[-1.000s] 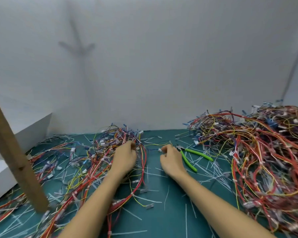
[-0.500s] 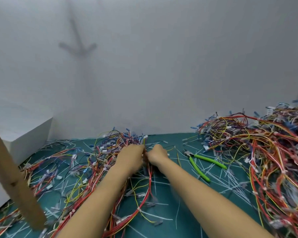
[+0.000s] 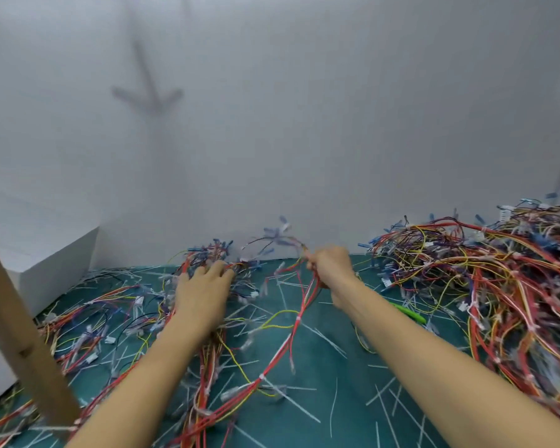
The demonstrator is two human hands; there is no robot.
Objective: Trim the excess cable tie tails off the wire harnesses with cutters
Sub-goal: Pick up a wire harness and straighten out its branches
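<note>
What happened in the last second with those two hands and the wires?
The right hand reached left into the left pile, gripped a red harness and pulled it up and rightward. The left hand stays pressing on that pile. The green cutters and the right pile have not moved.

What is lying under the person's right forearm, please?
One green handle tip of the cutters sticks out from beneath the right forearm, on the green mat among cut tie tails. The blades and the rest are covered by the arm.
</note>
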